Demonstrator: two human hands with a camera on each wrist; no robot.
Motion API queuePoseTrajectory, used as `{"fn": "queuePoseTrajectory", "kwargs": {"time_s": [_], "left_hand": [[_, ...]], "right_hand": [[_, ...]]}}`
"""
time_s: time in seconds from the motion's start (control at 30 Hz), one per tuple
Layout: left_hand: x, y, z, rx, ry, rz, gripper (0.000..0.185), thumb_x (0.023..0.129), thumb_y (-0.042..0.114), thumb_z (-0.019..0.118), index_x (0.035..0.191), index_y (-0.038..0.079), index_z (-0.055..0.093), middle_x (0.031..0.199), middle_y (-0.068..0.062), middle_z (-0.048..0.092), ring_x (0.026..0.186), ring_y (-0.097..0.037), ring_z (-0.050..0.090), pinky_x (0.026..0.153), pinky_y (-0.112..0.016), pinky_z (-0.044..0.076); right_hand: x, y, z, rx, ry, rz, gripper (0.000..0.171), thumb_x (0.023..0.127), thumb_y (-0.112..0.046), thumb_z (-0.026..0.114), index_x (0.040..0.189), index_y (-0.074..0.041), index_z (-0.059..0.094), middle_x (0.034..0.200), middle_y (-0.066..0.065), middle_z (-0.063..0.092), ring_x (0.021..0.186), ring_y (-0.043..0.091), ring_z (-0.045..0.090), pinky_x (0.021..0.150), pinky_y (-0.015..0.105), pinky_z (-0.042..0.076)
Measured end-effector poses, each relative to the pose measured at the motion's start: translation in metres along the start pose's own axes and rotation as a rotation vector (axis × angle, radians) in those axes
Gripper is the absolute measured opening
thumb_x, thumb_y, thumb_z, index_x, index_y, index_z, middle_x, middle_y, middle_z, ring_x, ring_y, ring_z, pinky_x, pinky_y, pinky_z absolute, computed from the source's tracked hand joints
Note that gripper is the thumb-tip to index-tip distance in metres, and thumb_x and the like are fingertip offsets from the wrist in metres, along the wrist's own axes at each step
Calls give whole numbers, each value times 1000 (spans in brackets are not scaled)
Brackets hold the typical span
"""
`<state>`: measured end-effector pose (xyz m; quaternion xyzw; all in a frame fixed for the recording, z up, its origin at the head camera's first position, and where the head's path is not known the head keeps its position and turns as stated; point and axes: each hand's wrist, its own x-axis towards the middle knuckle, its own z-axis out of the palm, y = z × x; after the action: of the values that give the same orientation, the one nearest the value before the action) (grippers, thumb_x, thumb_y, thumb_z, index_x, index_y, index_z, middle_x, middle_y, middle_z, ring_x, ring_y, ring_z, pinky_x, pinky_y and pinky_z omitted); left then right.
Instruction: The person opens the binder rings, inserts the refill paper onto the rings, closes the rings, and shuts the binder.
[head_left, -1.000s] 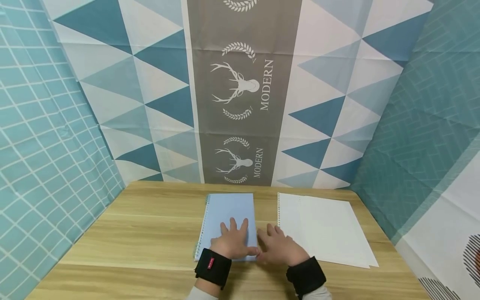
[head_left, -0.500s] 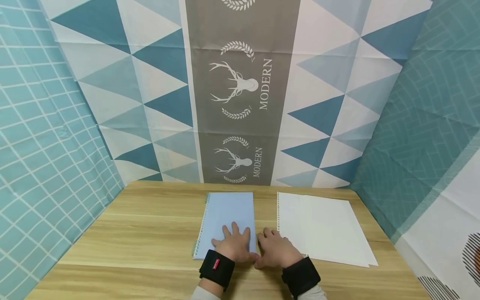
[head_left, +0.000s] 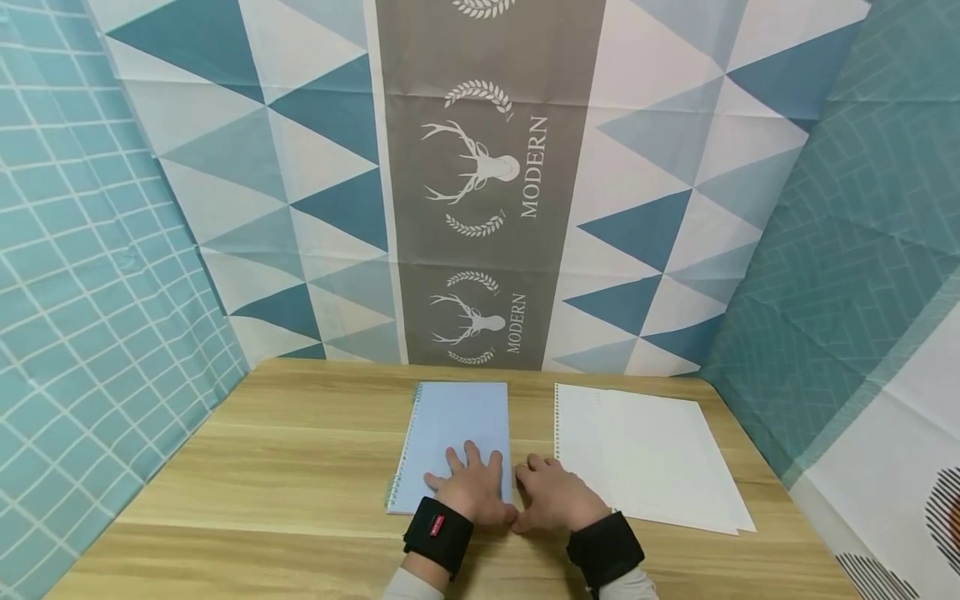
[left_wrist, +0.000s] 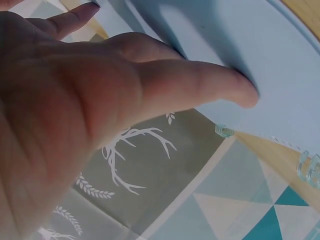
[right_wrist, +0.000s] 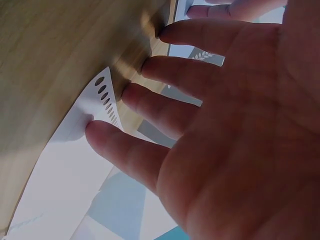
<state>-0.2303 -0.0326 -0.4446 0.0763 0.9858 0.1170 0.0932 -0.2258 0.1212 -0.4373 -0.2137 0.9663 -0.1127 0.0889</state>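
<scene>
A light blue spiral notebook (head_left: 459, 421) lies shut on the wooden table (head_left: 285, 467), its binding rings (left_wrist: 224, 131) along the left edge. My left hand (head_left: 471, 482) rests flat on the cover's near part, fingers straight against the blue cover (left_wrist: 235, 45). My right hand (head_left: 553, 490) lies just right of the notebook, spread fingers touching the tabletop (right_wrist: 60, 55). Its little finger touches the punched corner of a white sheet (right_wrist: 102, 97). Both thumbs meet near the notebook's near right corner. Neither hand holds anything.
A stack of white loose-leaf sheets (head_left: 652, 458) with punched holes lies to the right of my right hand. Patterned cloth backdrops (head_left: 487, 183) stand close behind the table and along both sides. Bare wood stretches to the left of the notebook.
My right hand has slid a little left, closer to the notebook's edge. My left hand stays flat on the cover, almost where it was.
</scene>
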Motion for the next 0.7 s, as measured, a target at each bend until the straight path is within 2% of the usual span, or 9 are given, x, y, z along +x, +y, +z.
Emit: {"fn": "queuePoseTrajectory", "kwargs": {"time_s": [0.2,0.3,0.4,0.5,0.57,0.63,0.7], "left_hand": [[1,0,1,-11,-8,3,90,77,62,78,148,17,47,161,-29,32,146,-62,26,93,-90,28],[1,-3,-2,-52,-17,16,86,82,65,71,149,16,49,160,-30,33,145,-62,27,92,-90,28],[1,-8,-8,-105,-29,41,78,88,65,61,147,14,52,158,-28,37,145,-60,31,92,-89,32],[3,-15,-15,-142,-22,101,66,95,57,54,141,10,58,150,-27,49,140,-59,40,97,-80,39],[5,-20,-18,-163,-6,155,54,98,48,52,131,7,63,136,-23,61,129,-50,54,96,-68,48],[8,-26,-21,-194,10,209,41,100,39,51,119,6,67,117,-16,69,110,-37,65,89,-53,54],[9,-31,-24,-232,25,252,30,100,31,50,107,9,69,98,-8,70,89,-24,64,77,-42,53]], "right_hand": [[0,-2,2,-12,-6,-23,75,76,-40,85,137,-4,60,135,23,57,127,46,56,92,59,55],[0,-3,3,-5,4,-31,71,79,-39,83,136,-4,61,132,23,58,122,45,58,91,57,55],[-2,-4,4,28,3,-22,76,82,-40,79,143,-1,55,140,26,54,128,48,54,94,60,54],[-2,-5,5,54,-3,-5,86,84,-41,77,151,2,43,149,29,47,137,50,46,97,63,51],[-2,-5,4,59,-10,2,89,85,-41,76,153,3,39,150,30,45,138,49,45,98,62,51],[0,-3,8,47,-9,-4,87,86,-43,75,151,3,39,147,30,46,133,49,47,96,64,50],[1,-3,10,39,-18,1,84,86,-44,76,151,-2,43,145,31,46,132,50,46,97,68,48]]}}
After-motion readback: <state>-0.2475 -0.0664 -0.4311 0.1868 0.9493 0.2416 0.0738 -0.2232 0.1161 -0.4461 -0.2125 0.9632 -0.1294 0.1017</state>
